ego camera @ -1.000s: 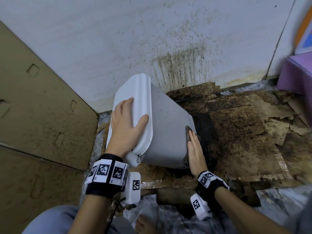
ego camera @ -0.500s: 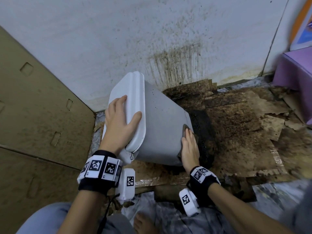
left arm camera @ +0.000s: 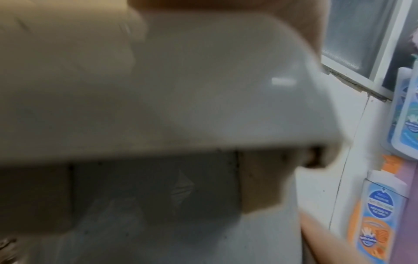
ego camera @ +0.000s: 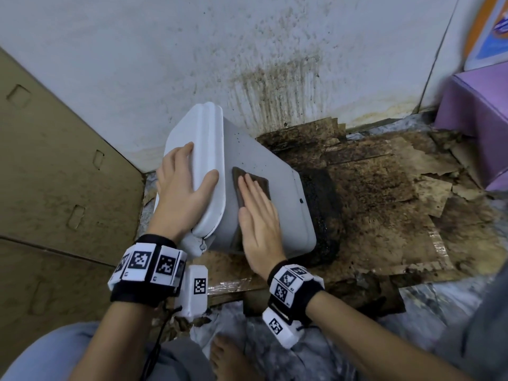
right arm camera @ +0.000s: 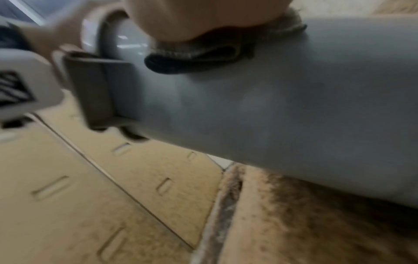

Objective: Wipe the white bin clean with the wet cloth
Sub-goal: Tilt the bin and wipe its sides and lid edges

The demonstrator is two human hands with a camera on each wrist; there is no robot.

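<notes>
The white bin (ego camera: 277, 193) lies tipped on its side on the dirty floor, lid to the left, with dark specks on its upper side. My left hand (ego camera: 184, 188) rests flat on the lid (ego camera: 209, 138), thumb over its edge. My right hand (ego camera: 258, 215) presses the dark brown wet cloth (ego camera: 259, 181) flat against the bin's upper side, fingers straight. In the right wrist view the folded cloth (right arm camera: 203, 51) shows under the palm on the grey-white bin wall (right arm camera: 294, 100). The left wrist view is blurred and filled by the lid (left arm camera: 158, 89).
Soaked, stained cardboard (ego camera: 384, 193) covers the floor to the right of the bin. A brown cardboard panel (ego camera: 55, 160) stands on the left. The speckled white wall (ego camera: 247, 50) is right behind the bin. A purple box (ego camera: 481, 111) sits at the far right.
My right hand with the cloth has moved from the bin's bottom end up onto its upper side, near the lid. The left hand has stayed on the lid.
</notes>
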